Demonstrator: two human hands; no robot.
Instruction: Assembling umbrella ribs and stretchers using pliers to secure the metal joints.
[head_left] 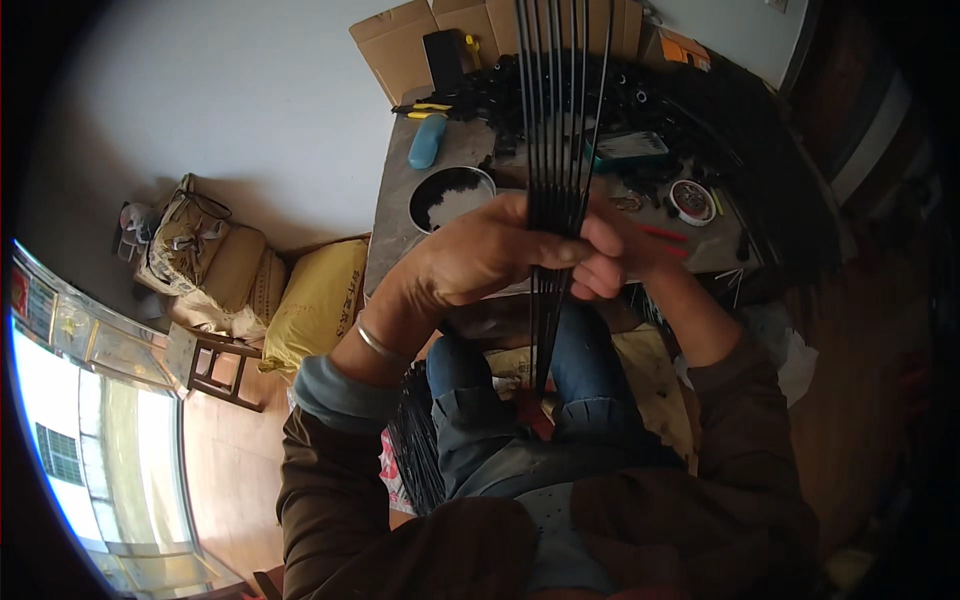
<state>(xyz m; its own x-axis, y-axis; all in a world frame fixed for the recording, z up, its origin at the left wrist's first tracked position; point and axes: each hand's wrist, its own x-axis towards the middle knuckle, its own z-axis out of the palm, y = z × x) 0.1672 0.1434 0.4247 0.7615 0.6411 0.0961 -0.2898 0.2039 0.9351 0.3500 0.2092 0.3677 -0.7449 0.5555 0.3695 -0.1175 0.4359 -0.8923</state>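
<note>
A bundle of long thin black rods stands nearly upright before me, spread apart at the top and converging below toward my lap. My left hand is closed round it, thumb across the front. On the other side, my right hand has its fingers curled against the same rods; part of it is hidden behind them. A red piece shows at the lower end of the bundle, between my thighs; whether it is fixed to the rods I cannot tell. Two slim red things appear beside my right hand.
On the table are a round pan with white material, a blue case, yellow-handled tools, a green tray, a round tub and heaped black parts. Sacks and a wooden stool stand left.
</note>
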